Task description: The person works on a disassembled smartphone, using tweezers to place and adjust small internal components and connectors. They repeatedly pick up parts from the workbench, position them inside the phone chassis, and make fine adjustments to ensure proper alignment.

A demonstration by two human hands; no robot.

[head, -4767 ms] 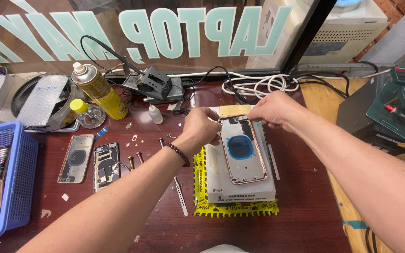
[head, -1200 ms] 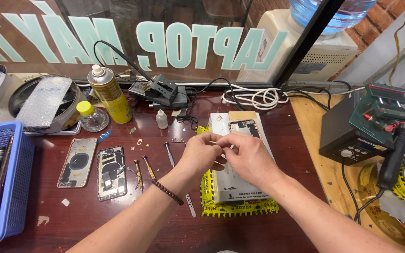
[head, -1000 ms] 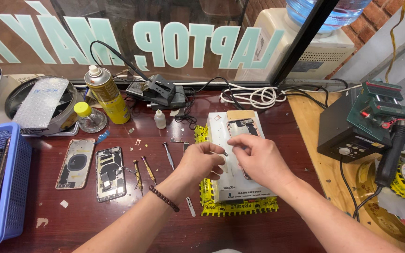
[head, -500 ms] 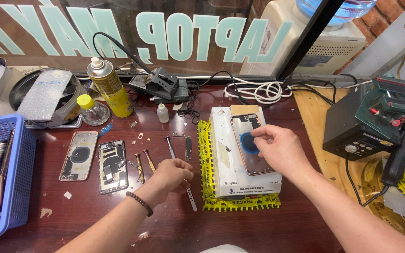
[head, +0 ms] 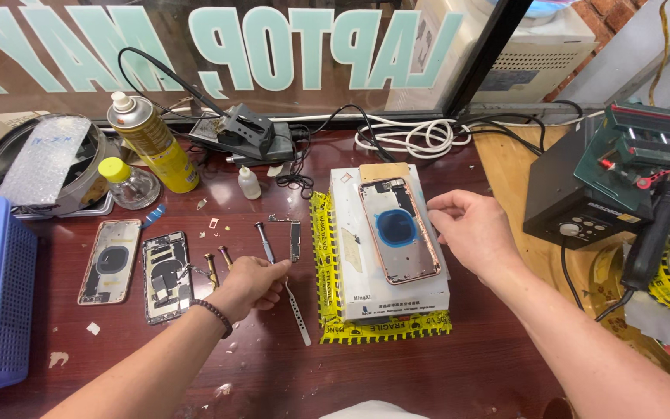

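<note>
The dark red tabletop [head: 443, 372] fills the lower half of the frame. In the centre stands the white heating pad [head: 397, 289], wrapped with yellow tape at its base, and on top of it lies the opened phone housing [head: 398, 230] with its rose frame and a blue round coil inside. This housing is the piece you work on, and it sits a little right of the middle of the frame.

Your right hand [head: 471, 233] is just at the right edge of the pad, fingers loosely curled and half open, not gripping anything; the fingertips are close to the housing but I cannot tell if they touch it. Keep this hand there to steady the pad by its edge, and do not press on the coil.

Your left hand [head: 248, 283] is at centre left, low on the tabletop, its fingers closing together over the upper end of the metal tweezers [head: 298, 316]. Whether it already pinches them I cannot say for sure. Take the tweezers near the middle, so the tips stay under control, and lift them straight up.

Be careful of the small things around that hand: the screwdriver [head: 264, 242] just above it, the two brass bits [head: 219, 264] beside it, and the stripped phone body [head: 166, 275] further to the left. In my judgement a wide sweep of the wrist could scatter them, so move slowly and bring the tips to the housing from its left side.
</note>
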